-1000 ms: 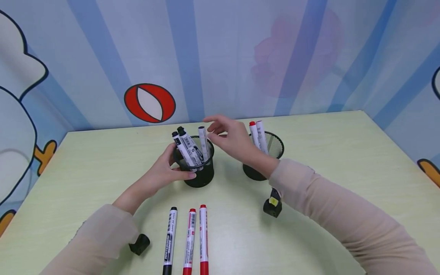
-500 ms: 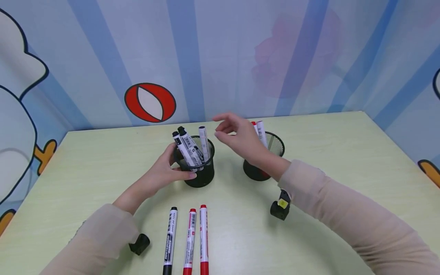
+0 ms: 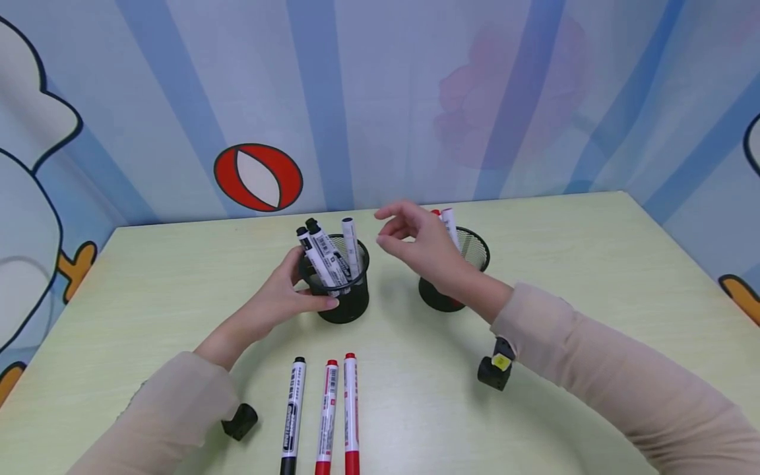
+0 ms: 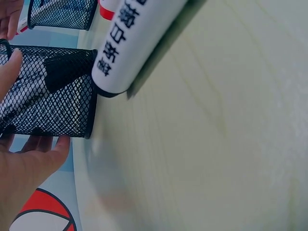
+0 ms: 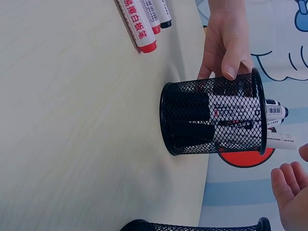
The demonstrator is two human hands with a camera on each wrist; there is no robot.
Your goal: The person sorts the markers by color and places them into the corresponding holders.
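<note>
My left hand [image 3: 284, 297] grips a black mesh pen cup [image 3: 350, 307] from its left side, thumb near the front of the rim and fingers behind. Several white markers [image 3: 323, 254] with dark ends stand in that cup, one of them [image 3: 350, 244] leaning apart at the right. To the right of the cup, my right hand [image 3: 424, 244] is held in the air with its fingers loosely bent and nothing in them. The right wrist view shows the mesh cup [image 5: 211, 115] with the left thumb on its side and part of my right hand [image 5: 293, 192] beyond the marker tops.
A second mesh cup [image 3: 477, 251], partly behind my right hand, holds a red-ended marker and a white one [image 3: 450, 227]. Lying in front are a black marker [image 3: 293, 415] and two red markers [image 3: 328, 415] on the pale table [image 3: 148, 297]. A patterned curtain [image 3: 386, 99] rises behind.
My right hand has drawn away from the white marker in the left cup, moving right toward the second cup. The left hand has kept its hold on the cup.
</note>
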